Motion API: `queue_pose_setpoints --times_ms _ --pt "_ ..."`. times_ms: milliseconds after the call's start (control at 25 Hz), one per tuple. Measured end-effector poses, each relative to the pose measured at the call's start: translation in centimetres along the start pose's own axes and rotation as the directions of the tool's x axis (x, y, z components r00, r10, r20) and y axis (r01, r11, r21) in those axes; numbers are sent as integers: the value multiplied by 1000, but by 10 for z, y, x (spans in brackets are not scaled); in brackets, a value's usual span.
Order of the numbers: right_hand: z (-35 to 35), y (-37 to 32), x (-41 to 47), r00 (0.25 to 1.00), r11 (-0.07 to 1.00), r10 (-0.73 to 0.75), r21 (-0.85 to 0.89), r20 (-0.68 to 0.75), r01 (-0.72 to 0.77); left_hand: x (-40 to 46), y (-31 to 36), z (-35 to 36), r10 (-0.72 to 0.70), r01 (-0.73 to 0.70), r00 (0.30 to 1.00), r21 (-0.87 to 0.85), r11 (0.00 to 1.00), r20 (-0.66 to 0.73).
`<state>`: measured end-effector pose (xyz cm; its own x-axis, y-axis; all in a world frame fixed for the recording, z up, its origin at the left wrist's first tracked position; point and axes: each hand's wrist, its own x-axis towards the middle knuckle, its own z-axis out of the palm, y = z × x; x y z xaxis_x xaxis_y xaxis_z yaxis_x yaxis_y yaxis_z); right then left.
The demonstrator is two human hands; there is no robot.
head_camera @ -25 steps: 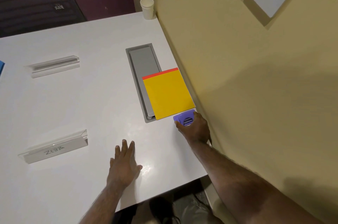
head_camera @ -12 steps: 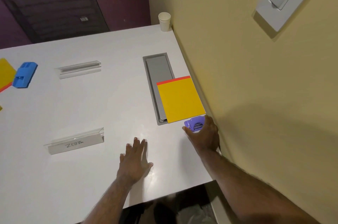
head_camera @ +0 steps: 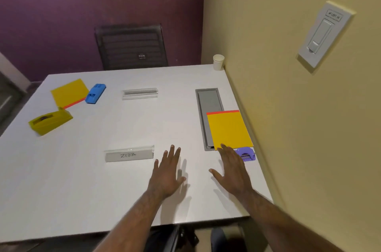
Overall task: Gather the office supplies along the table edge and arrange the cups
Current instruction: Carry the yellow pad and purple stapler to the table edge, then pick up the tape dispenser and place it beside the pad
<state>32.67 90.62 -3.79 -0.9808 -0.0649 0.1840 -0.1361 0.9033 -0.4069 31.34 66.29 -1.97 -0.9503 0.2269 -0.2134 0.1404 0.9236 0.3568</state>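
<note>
A purple hole punch (head_camera: 246, 153) lies by the wall at the table's right edge, just below a yellow sticky pad (head_camera: 228, 130). My right hand (head_camera: 232, 169) hovers flat and open just left of the punch, holding nothing. My left hand (head_camera: 168, 171) rests open over the table (head_camera: 86, 179) near the front. A white paper cup (head_camera: 218, 62) stands in the far right corner. At the far left lie a second yellow pad (head_camera: 69, 92), a blue stapler (head_camera: 95, 93) and a yellow-green tape dispenser (head_camera: 50, 122).
A grey cable hatch (head_camera: 207, 105) is set into the table, partly under the pad. Two clear name holders lie on top, one labelled ZEBRA (head_camera: 129, 154), one further back (head_camera: 140, 93). A dark chair (head_camera: 131, 45) stands behind. The yellow wall borders the right edge.
My right hand has let go of the purple hole punch and drawn back to its left. The view tilted up, bringing the left-side supplies and the chair into sight.
</note>
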Motion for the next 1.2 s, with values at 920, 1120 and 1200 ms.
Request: queue_pose_setpoints --times_ms 920,1120,1200 --pt "-17 -339 -39 583 496 -808 429 -92 755 -361 -93 -132 -602 598 362 -319 736 -712" --pt "11 -453 -88 428 334 -897 464 -111 821 -468 -157 -117 -695 679 217 -405 612 -685" --pt "28 -503 -112 420 318 -900 484 -115 815 -512 -186 -110 -713 709 191 -408 576 -675"
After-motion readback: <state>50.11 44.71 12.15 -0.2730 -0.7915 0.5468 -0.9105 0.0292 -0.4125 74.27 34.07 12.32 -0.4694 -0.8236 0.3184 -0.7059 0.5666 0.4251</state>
